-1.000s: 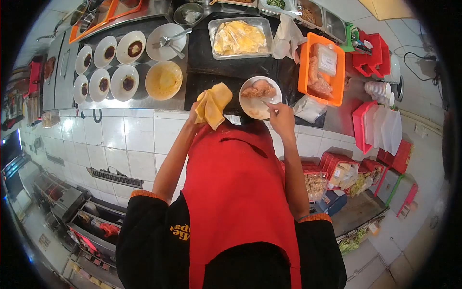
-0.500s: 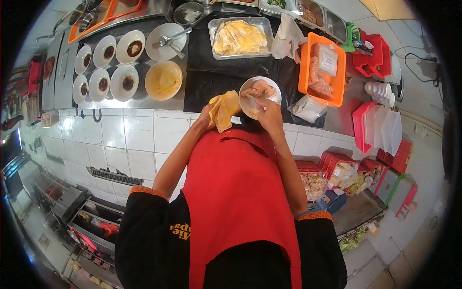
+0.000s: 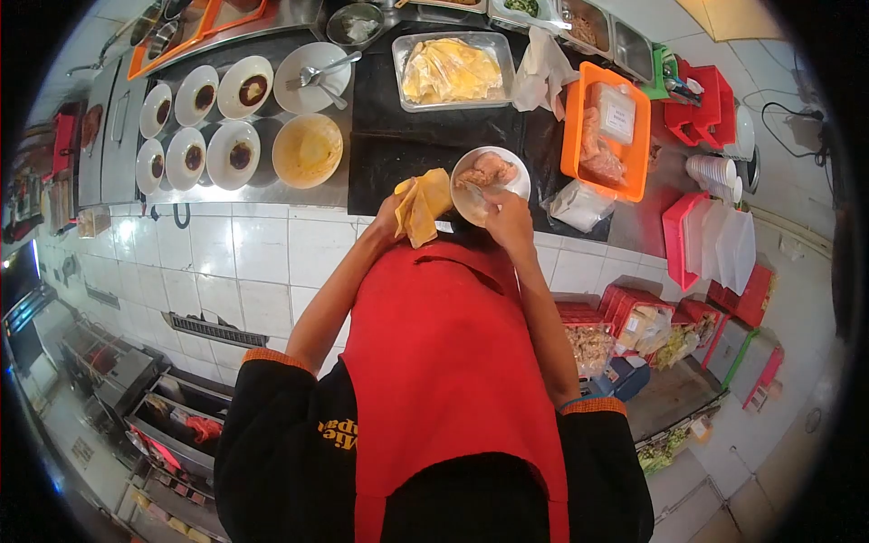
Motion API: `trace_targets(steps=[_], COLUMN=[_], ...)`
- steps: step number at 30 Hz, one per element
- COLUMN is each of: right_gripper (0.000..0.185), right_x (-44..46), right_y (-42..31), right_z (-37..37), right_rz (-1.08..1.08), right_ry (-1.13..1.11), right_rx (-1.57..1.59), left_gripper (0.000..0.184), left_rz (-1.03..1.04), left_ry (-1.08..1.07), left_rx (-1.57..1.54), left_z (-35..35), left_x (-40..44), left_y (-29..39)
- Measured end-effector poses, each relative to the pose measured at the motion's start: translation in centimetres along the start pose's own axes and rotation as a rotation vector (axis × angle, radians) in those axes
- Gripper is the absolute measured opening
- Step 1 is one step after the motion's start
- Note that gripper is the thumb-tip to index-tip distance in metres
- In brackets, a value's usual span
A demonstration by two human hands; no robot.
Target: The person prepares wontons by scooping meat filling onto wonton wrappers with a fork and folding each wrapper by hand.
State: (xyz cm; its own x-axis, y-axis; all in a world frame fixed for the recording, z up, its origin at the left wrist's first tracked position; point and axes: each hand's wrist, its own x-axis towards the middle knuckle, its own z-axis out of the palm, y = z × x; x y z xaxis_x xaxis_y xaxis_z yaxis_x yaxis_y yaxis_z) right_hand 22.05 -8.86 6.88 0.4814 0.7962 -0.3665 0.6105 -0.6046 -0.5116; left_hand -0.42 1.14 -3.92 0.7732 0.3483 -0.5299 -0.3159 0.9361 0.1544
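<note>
My left hand [image 3: 387,217] is closed around a few floppy yellow wrapper sheets [image 3: 422,208], which fan out and droop near the front edge of the counter. Just right of them is a white bowl [image 3: 518,172] holding a pink, raw-looking minced filling [image 3: 489,168]. Over the bowl's near side my right hand [image 3: 509,219] grips a thin, pale utensil [image 3: 476,191] whose end reaches the filling. Its exact kind is too small to tell, and my fingers hide its handle. A metal tray [image 3: 434,106] farther back carries a pile of similar yellow wrappers [image 3: 453,71].
At left stand several white bowls [image 3: 233,181] with dark sauce, a yellow-smeared bowl [image 3: 308,152] and a plate [image 3: 295,65] with a fork and spoon [image 3: 317,78]. An orange tray [image 3: 570,163] with packaged pink meat [image 3: 597,149] and a plastic bag [image 3: 581,206] lie right.
My right hand and the utensil have shifted slightly within the bowl. My left hand with the wrappers stays nearly in place.
</note>
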Motion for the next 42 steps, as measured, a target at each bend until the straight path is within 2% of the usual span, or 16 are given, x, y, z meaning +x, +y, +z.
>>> trace_targets(steps=[2, 6, 8, 9, 11, 15, 18, 20, 23, 26, 30, 32, 36, 37, 39, 42], right_gripper=[0.025, 0.027, 0.019, 0.019, 0.028, 0.027, 0.020, 0.020, 0.020, 0.019, 0.017, 0.018, 0.023, 0.024, 0.026, 0.028], right_x=[-0.1, 0.4, 0.3, 0.1, -0.4, -0.9, -0.9, -0.6, -0.6, -0.9, -0.7, -0.8, -2.5, -3.0, -3.3, -2.8], right_y=[0.3, 1.4, 1.3, 1.2, 0.9, 0.5, 0.7, -0.2, 0.4, -0.2, 0.1, 0.1, -2.7, -3.6, -4.6, -5.4], right_z=[0.1, -0.5, -0.3, -0.2, 0.0, -2.2, -2.0, -1.3, 0.1, -0.5, 0.1, -1.1, -4.9, -5.6, -5.9, -5.2], right_rz=[-0.207, -0.192, -0.015, -0.016, -0.215, -0.194, -0.169, -0.060, -0.209, -0.137, -0.180, -0.223, -0.139, -0.194, -0.248, -0.338], right_ry=[0.027, -0.103, -0.005, -0.004, -0.020, -0.132, 0.004, 0.044, -0.004, 0.063, 0.097, -0.066, -0.112, -0.082, -0.047, 0.087], right_rx=[0.017, 0.239, 0.019, 0.019, 0.080, 0.220, 0.201, -0.003, -0.037, -0.005, -0.034, 0.194, 0.252, 0.330, 0.408, 0.566], left_gripper=[0.049, 0.054, 0.055, 0.056, 0.056, 0.055, 0.055, 0.055, 0.054, 0.054, 0.056, 0.057, 0.057, 0.057, 0.054, 0.051], left_rz=[-0.016, -0.029, -0.018, -0.009, -0.014, 0.038, 0.044, 0.018, 0.000, 0.025, 0.017, 0.011, 0.067, 0.069, 0.039, 0.087], left_ry=[0.028, 0.025, 0.010, -0.006, 0.019, 0.042, 0.019, 0.029, 0.073, 0.124, 0.151, 0.123, 0.095, 0.099, -0.051, -0.031], left_rx=[0.039, -0.011, 0.053, 0.117, 0.094, 0.092, 0.067, 0.093, 0.133, 0.186, 0.225, 0.234, 0.279, 0.280, 0.126, 0.093], left_z=[1.7, 1.7, 0.7, 0.8, 1.0, 2.6, 1.2, 0.6, 0.6, 2.1, 2.4, 2.1, 4.2, 5.1, 7.2, 10.2], left_x=[-0.8, -0.6, -0.4, -0.5, -0.5, -1.8, -1.2, -0.7, -0.7, -1.2, -1.4, -1.7, -3.2, -3.8, -4.7, -5.4], left_y=[0.8, 0.5, 0.5, 0.6, 0.5, 1.2, 1.0, 0.9, 0.9, 0.8, 1.0, 1.4, 2.2, 2.3, 2.6, 2.9])
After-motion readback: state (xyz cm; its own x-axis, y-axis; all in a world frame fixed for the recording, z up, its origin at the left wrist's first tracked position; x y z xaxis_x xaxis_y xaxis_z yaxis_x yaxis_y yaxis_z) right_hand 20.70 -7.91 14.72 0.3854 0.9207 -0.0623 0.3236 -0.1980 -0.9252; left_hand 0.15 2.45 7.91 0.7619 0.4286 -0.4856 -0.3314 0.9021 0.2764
